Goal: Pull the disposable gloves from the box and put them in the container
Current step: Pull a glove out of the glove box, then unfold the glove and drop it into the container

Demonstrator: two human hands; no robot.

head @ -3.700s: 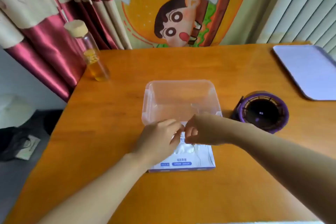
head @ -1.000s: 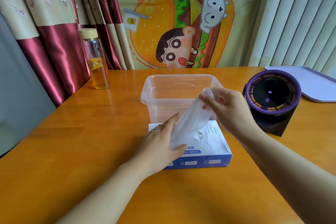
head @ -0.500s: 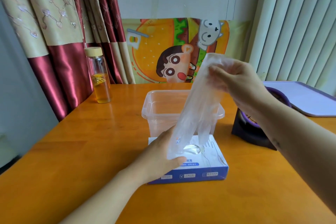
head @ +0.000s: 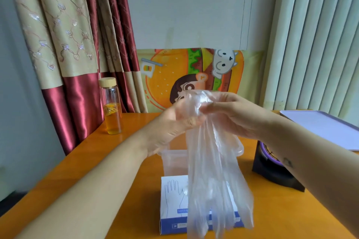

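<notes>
The gloves (head: 213, 176), clear and thin, hang in the air in a limp bunch, their cuff end gathered between both hands above the table. The left hand (head: 171, 128) pinches the bunched top from its side and the right hand (head: 231, 116) grips it from the other, fingers closed on the plastic. The loose fingers of the gloves dangle down in front of the box (head: 174, 209), which lies flat at the near edge of the table (head: 116, 161), and they veil most of the container (head: 174, 161) just behind it. To the right, near the container, stands a black and purple gadget (head: 272, 172), half hidden by the right forearm; beyond it lies a pale tray (head: 320, 126). A bottle (head: 112, 110) stands well off at the far left corner. The tabletop to the left of the box is bare.
</notes>
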